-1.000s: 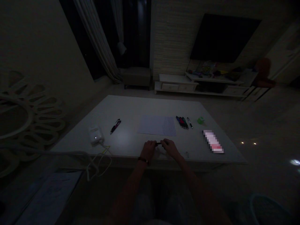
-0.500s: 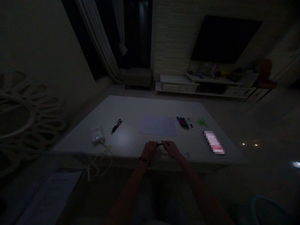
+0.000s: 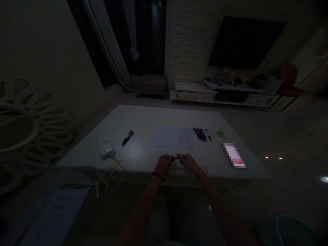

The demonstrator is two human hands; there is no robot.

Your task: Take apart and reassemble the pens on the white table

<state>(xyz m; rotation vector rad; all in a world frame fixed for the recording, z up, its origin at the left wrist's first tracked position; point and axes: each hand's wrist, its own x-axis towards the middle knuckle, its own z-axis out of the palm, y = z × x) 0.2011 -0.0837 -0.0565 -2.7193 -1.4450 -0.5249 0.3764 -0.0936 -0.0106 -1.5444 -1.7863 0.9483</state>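
Note:
A thin dark pen (image 3: 175, 158) lies across between my two hands, near the front edge of a white table (image 3: 143, 119). My left hand (image 3: 163, 165) grips one end, with a dark band on the wrist. My right hand (image 3: 188, 163) pinches the other end with its fingertips. The room is dim, so the pen's details are hard to make out. A sheet of printed paper (image 3: 173, 137) lies just beyond my hands.
On the table are a black-and-red pen (image 3: 127, 138), a bunch of pens (image 3: 200, 134), a single pen (image 3: 208, 135), a green object (image 3: 220, 132), a blurred pink-white item (image 3: 234, 155) and a white device (image 3: 106, 147) with cable (image 3: 110, 176).
Both hands stay on the dark pen with only slight shifts. The whole view has moved a little.

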